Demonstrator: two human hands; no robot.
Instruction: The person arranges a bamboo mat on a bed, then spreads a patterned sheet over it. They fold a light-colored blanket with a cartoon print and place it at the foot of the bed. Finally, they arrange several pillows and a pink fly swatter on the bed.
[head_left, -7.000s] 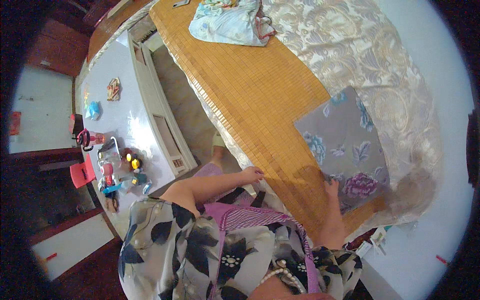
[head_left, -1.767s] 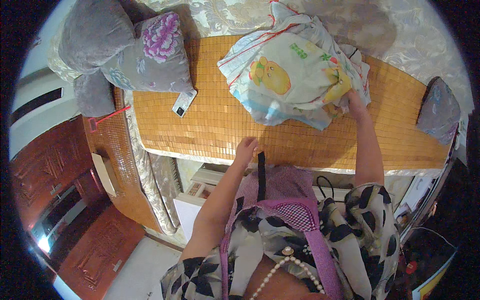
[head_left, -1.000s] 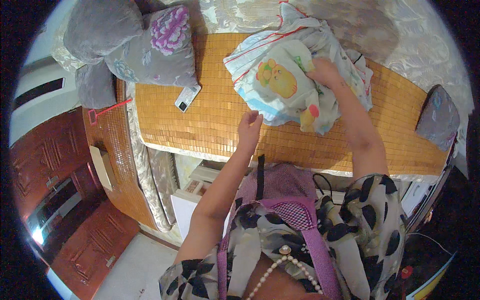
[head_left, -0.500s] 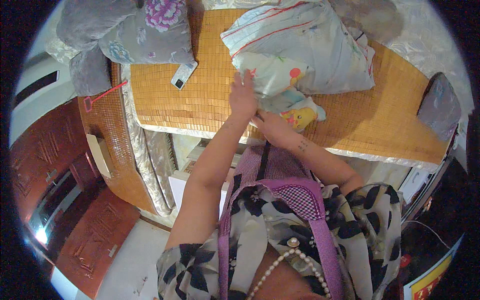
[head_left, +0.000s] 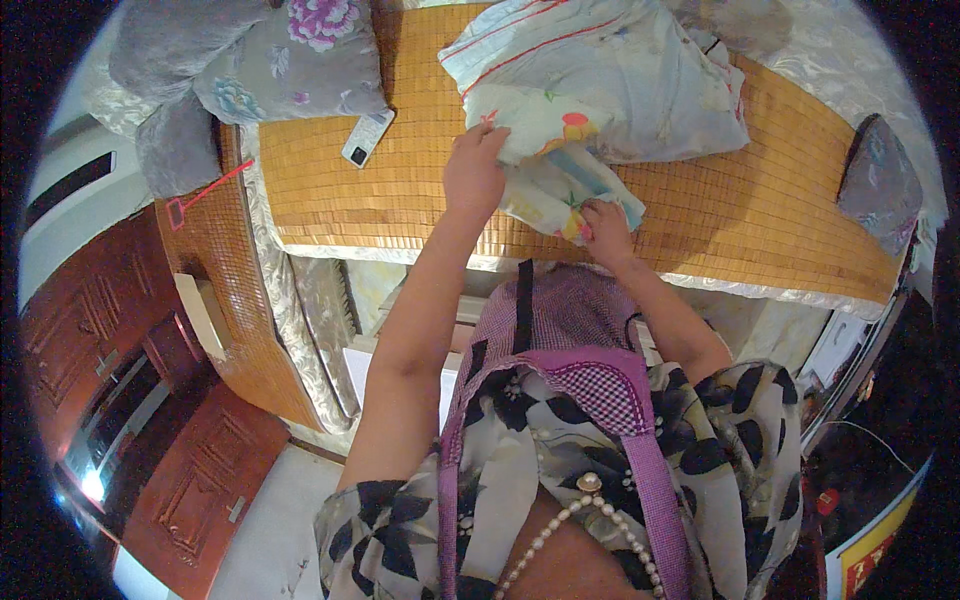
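Note:
A pale blue-green printed cloth (head_left: 540, 132) with fruit and leaf patterns lies in front of a light-blue bundle with red piping (head_left: 640, 85); I cannot tell whether they are one piece. My left hand (head_left: 476, 172) is at the cloth's left edge, its fingers bent over the fabric. Closer to me, my right hand (head_left: 606, 230) pinches the near right part of the cloth, where folds and a bit of blue lining show. Both forearms reach in from below.
A bamboo mat (head_left: 760, 200) covers the seat under the cloth. A phone (head_left: 368, 138) rests beside grey floral cushions (head_left: 290, 70) at the left. Another grey cushion (head_left: 880, 185) stands at the far right. A red fly swatter (head_left: 205, 195) lies on the left seat.
My right hand has moved right, away from my left hand, drawing the near cloth part along and opening it out. My left hand has shifted slightly up and left, its fingers now bent.

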